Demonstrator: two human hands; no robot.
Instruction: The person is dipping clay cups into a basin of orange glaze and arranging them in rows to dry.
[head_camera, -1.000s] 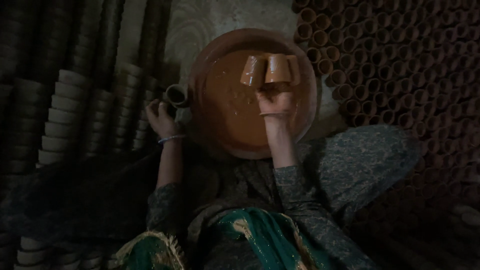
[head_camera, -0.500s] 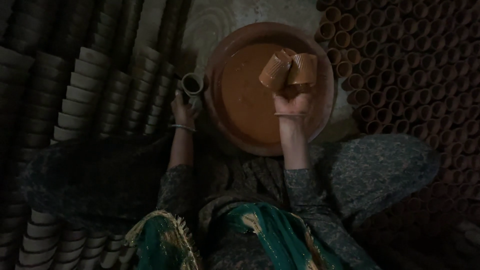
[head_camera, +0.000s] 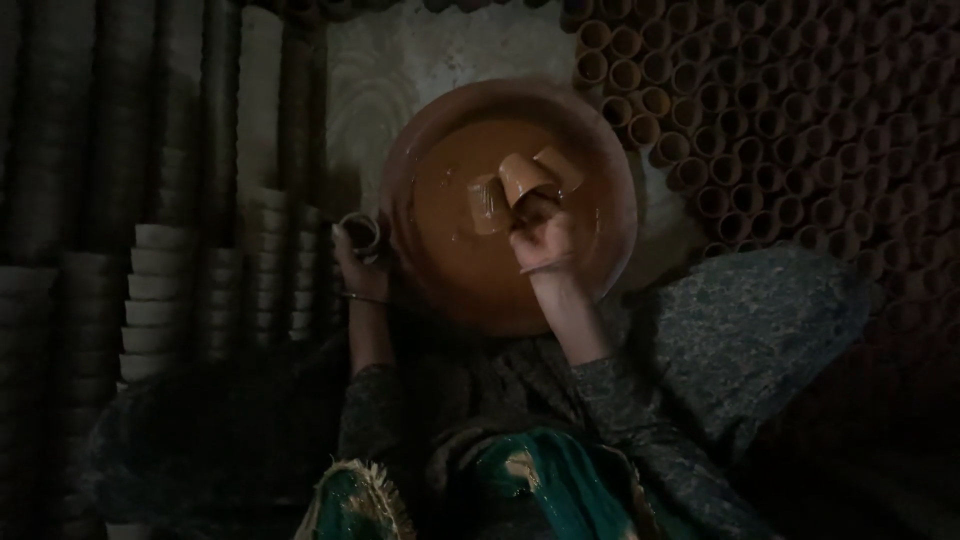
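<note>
Cups (head_camera: 520, 185) tilted lower, right hand (head_camera: 540, 235) beneath — over basin (head_camera: 420, 130)

Very dim; light falls only on basin (head_camera: 420, 270) at centre; 9 and 3 o'clock edges in shadow, soft, slightly blurred.

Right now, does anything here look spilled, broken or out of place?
Nothing stands out. The right hand holds clay cups over the basin of orange-brown liquid, none visibly spilled; the left hand holds one cup beside tidy stacks.
</note>
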